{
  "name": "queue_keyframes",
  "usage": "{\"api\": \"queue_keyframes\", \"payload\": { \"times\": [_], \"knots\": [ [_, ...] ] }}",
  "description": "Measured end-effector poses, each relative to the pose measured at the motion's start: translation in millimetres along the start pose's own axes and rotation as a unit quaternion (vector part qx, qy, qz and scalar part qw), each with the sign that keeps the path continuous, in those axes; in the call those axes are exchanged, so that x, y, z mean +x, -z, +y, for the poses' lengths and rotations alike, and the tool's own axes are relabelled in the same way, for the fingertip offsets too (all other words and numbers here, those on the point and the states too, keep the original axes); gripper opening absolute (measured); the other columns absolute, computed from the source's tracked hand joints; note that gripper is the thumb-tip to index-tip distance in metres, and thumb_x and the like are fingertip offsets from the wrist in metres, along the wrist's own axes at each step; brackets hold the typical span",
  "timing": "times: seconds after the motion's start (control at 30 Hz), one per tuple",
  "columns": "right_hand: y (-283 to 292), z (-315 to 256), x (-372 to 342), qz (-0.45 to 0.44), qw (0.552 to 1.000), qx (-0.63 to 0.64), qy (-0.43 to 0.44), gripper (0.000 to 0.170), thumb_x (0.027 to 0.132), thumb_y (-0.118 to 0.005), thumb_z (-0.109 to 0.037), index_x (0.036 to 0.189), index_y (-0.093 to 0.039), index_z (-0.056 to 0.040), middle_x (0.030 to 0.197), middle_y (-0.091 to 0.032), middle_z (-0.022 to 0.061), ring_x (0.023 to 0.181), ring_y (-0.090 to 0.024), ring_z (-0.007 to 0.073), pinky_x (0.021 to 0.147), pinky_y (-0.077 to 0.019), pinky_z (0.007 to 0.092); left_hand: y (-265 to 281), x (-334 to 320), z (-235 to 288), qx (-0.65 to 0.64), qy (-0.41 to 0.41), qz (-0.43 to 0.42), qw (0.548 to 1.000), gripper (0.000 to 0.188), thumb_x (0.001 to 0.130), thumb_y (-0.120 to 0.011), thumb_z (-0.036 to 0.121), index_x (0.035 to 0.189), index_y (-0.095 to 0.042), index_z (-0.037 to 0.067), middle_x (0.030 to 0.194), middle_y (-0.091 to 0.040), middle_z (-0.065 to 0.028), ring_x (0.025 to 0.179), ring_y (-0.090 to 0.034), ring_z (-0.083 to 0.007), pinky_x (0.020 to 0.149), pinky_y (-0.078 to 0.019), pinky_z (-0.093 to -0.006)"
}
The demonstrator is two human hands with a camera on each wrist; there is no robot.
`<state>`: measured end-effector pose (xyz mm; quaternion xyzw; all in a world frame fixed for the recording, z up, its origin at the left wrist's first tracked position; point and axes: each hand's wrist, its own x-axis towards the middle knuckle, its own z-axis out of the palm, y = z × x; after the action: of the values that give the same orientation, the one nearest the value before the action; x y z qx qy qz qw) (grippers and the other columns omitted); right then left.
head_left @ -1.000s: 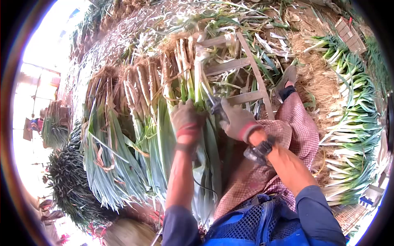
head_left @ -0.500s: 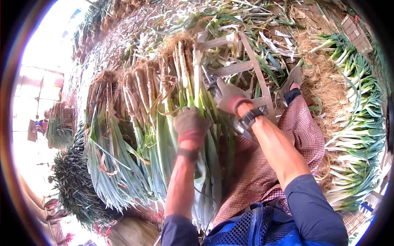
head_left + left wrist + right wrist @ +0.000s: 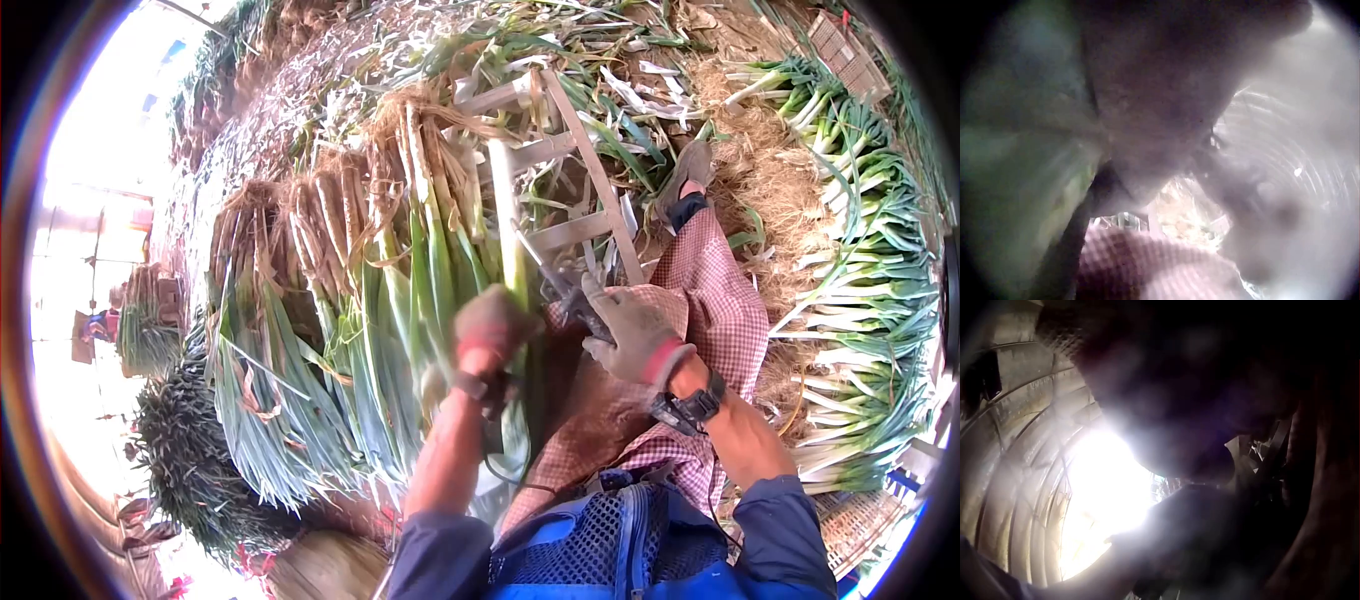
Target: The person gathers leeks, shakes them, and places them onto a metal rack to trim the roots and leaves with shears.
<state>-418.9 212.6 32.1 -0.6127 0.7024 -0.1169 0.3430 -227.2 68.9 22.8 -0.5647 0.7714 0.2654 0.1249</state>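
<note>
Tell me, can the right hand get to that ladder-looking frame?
Probably yes: the ladder-looking frame is close ahead and nothing seems in between, though the right hand holds a dark tool.

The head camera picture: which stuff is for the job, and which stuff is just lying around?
For the job, it seems:
thin-nozzled tool, in the right hand
pale leek, at the left hand
brown-rooted leeks, heaped beside it

Probably just lying about:
leaf scraps
slatted frame, touched by neither hand
</note>
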Motion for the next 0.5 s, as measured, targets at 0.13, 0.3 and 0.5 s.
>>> {"api": "queue_keyframes", "payload": {
  "times": [0.13, 0.3, 0.5],
  "knots": [
    [0, 1, -9, -0.020, 0.998, -0.034, 0.057, 0.091, 0.093, -0.072, -0.036, 0.166, -0.027, -0.0073, 0.118, -0.063, 0.0337, 0.105, -0.067, 0.0479, 0.091, -0.0545, 0.0537, -84, -27, 20, -0.005, -0.036, -0.054, 0.998, 0.028, 0.081, -0.075, 0.030, 0.101, -0.079, 0.011, 0.092, -0.078, -0.0180, 0.090, -0.077, -0.0375, 0.081, -0.0599, -0.0471],
    [10, 19, 4, 0.031, 0.998, -0.015, -0.050, 0.091, 0.091, -0.072, -0.035, 0.165, -0.028, -0.0071, 0.123, -0.064, 0.0341, 0.112, -0.066, 0.0480, 0.099, -0.0527, 0.0529, -86, -23, 43, -0.016, -0.073, -0.082, 0.994, 0.034, 0.086, -0.070, 0.033, 0.109, -0.077, 0.009, 0.101, -0.077, -0.0210, 0.101, -0.075, -0.0393, 0.086, -0.0582, -0.0478],
    [3, -9, 19, 0.038, 0.999, -0.011, 0.016, 0.099, 0.090, -0.075, -0.035, 0.168, -0.021, -0.0076, 0.121, -0.063, 0.0333, 0.107, -0.067, 0.0488, 0.100, -0.0515, 0.0516, -59, 2, -13, -0.248, -0.092, 0.074, 0.962, 0.026, 0.088, -0.072, 0.029, 0.104, -0.075, 0.008, 0.095, -0.075, -0.0178, 0.089, -0.072, -0.0386, 0.082, -0.0577, -0.0472]
  ]
}}
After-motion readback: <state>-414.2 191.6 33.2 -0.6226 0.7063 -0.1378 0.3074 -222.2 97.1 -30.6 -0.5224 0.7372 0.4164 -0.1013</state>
